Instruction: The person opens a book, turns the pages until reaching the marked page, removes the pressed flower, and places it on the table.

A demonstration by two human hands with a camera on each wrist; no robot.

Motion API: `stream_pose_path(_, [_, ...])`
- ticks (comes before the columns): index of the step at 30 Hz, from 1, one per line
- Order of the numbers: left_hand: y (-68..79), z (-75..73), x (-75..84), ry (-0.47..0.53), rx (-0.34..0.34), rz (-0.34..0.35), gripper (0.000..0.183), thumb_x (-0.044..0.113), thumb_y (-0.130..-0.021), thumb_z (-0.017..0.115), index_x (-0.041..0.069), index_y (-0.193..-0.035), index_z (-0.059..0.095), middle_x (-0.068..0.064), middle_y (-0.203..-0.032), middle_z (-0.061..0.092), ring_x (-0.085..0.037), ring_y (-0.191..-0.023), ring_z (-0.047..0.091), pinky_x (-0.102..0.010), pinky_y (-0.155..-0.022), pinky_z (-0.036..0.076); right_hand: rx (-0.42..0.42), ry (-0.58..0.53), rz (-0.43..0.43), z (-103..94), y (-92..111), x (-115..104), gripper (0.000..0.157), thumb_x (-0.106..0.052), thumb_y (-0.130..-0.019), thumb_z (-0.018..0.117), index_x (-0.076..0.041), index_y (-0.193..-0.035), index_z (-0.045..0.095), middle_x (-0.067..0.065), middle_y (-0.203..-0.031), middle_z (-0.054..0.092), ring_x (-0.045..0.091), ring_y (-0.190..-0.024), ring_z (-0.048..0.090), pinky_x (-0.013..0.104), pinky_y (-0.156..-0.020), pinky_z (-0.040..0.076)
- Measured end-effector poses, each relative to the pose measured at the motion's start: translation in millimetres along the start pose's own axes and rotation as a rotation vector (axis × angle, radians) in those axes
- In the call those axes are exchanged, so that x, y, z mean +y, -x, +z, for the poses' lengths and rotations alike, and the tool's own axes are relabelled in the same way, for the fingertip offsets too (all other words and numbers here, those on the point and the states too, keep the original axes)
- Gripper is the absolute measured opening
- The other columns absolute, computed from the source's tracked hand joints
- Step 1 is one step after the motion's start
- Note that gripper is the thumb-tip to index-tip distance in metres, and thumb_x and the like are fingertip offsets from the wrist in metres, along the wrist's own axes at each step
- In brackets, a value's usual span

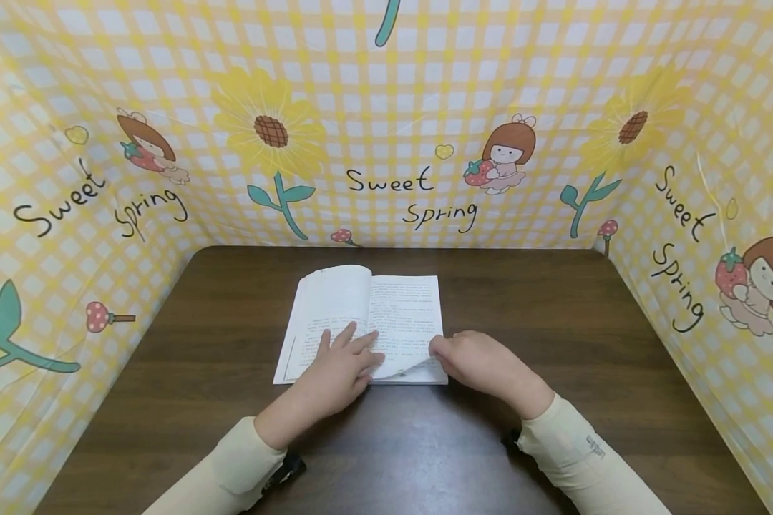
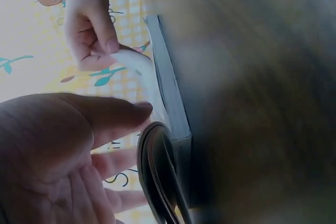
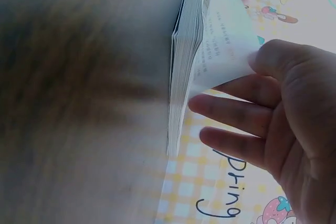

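An open book (image 1: 404,307) with printed pages lies on the brown table. My left hand (image 1: 339,365) rests with spread fingers across the lower part of the left page and the spine. In the left wrist view, the left thumb and fingers (image 2: 123,116) lie over the curved pages near the fold. At the lower right corner, my right hand (image 1: 479,363) pinches a single page (image 3: 223,40) between thumb and forefinger. That page's corner is lifted off the ones below it. The other right fingers (image 3: 236,114) stick out beside the book's edge.
The dark wooden table (image 1: 225,300) surrounds the book. A yellow checked cloth (image 1: 386,93) with flowers, figures and lettering hangs as walls behind and on both sides. Dark straps (image 1: 285,471) show near the cream sleeves (image 1: 225,465).
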State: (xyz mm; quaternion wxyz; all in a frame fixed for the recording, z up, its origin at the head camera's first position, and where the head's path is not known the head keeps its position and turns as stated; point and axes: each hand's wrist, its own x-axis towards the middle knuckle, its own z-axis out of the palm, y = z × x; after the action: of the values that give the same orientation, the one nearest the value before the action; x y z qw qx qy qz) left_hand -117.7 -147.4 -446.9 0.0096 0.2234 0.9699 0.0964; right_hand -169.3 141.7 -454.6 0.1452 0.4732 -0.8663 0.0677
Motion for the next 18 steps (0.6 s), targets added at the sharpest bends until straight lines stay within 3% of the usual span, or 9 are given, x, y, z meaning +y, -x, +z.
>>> stream_pose_path(3, [-0.1,1.8,0.5,-0.005,-0.018,0.018,0.033,0.027,-0.095,0.073,0.025,-0.128,0.073,-0.001,-0.149,0.058,-0.043,-0.152,0.03,-0.078,-0.113,0.02,0.053,0.014,-0.017,-0.2,-0.9,1.0,0.016,-0.001,-0.089,0.059,-0.017,-0.09,0.055,-0.011,-0.056,0.04,0.011,-0.051,0.033,0.024,-0.051,0.034])
stream_pose_path(5, [-0.1,2.4,0.7,-0.014,-0.029,0.021,0.033,0.03,-0.095,0.073,0.025,-0.128,0.074,0.0,-0.145,0.062,-0.043,-0.152,0.03,-0.078,-0.113,0.019,0.088,0.018,-0.033,-1.0,-1.7,1.3,0.016,-0.001,-0.089,0.061,-0.017,-0.093,0.057,-0.011,-0.061,0.051,0.01,-0.054,0.042,0.026,-0.057,0.043])
stream_pose_path(10, [-0.2,3.7,-0.4,-0.027,-0.029,0.026,0.036,0.036,-0.093,0.076,0.025,-0.127,0.074,0.001,-0.142,0.064,-0.042,-0.151,0.032,-0.079,-0.111,0.02,0.146,0.038,-0.06,-5.2,-3.1,0.0,0.015,-0.006,-0.092,0.068,-0.016,-0.102,0.065,-0.009,-0.088,0.075,0.009,-0.077,0.069,0.033,-0.079,0.056])
stream_pose_path(18, [-0.2,3.1,-1.9,-0.04,0.047,0.04,0.032,0.033,-0.089,0.08,0.026,-0.12,0.077,0.003,-0.134,0.07,-0.039,-0.145,0.043,-0.079,-0.107,0.03,0.183,0.097,-0.082,-8.6,-3.7,-2.2,0.011,-0.011,-0.096,0.068,-0.016,-0.105,0.067,-0.006,-0.096,0.078,0.015,-0.092,0.074,0.035,-0.085,0.057])
